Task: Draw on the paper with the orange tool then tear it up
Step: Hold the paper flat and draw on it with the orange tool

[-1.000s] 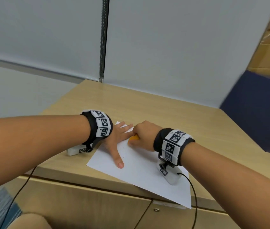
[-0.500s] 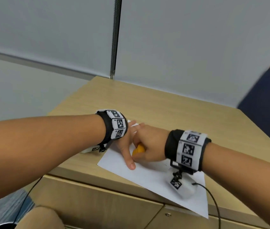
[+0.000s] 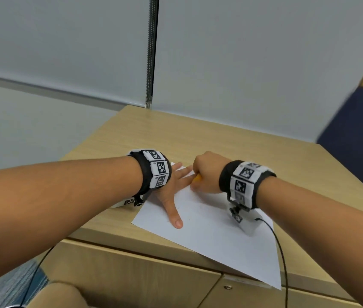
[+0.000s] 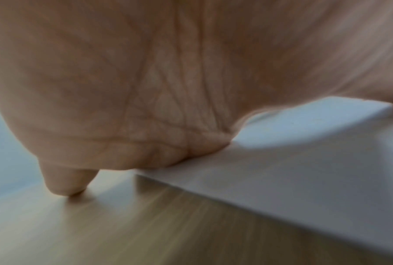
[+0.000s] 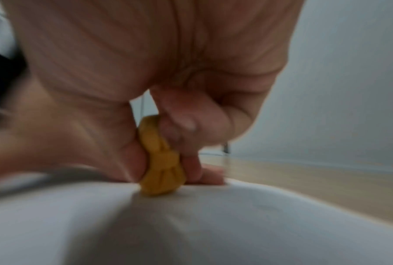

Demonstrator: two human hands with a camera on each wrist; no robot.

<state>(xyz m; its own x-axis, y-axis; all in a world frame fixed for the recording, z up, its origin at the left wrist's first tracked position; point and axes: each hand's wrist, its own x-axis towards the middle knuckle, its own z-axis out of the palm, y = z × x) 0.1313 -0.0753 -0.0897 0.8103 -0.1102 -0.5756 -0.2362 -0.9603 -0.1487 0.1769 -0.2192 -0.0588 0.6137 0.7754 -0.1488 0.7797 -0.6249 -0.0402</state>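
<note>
Item: paper (image 3: pixel 211 238) on table (image 3: pixel 209 134), corner overhanging edge at 5 o'clock. Our left hand (image 3: pixel 171 194) flat, fingers spread, pinning paper. Our right hand (image 3: pixel 207 174) clamped round orange tool (image 5: pixel 161 161), tip on paper's 12 o'clock end. Risk, we judge: paper skids or creases if pin slackens.

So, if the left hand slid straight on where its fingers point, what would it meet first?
Probably the right hand, gripping the orange tool just beyond the fingertips of the left hand on the paper; depth is unclear.
</note>
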